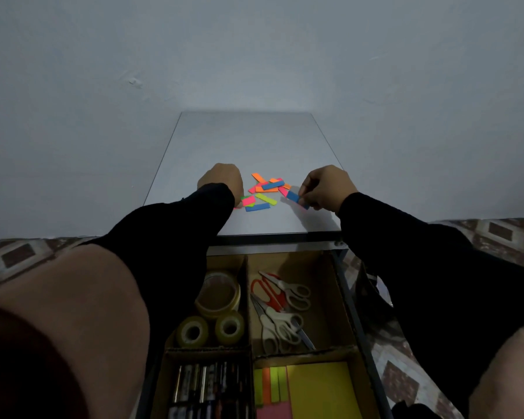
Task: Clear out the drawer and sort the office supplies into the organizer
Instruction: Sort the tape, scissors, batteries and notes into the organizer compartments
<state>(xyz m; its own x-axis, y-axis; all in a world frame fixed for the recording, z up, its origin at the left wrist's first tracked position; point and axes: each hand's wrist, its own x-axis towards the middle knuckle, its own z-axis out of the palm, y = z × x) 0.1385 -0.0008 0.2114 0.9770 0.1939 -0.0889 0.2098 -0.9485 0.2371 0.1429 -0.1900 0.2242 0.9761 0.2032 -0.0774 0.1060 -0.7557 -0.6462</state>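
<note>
Right hand (325,189) pinches a blue sticky flag (297,199) off the tabletop (245,140); left hand (221,179) curled, contents hidden. Loose flags (265,192) lie scattered between them. I judge they're being gathered for the organizer (325,267) in the drawer below, beside the notes (321,388).

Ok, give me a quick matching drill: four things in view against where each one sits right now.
Things:
1. tape rolls
2. scissors
3. batteries
4. loose tabs

Places:
A. on the tabletop between the hands
B. near-left compartment
C. far-right compartment
D. far-left compartment

Pairs: 1-D, 2-C, 3-B, 4-A
</note>
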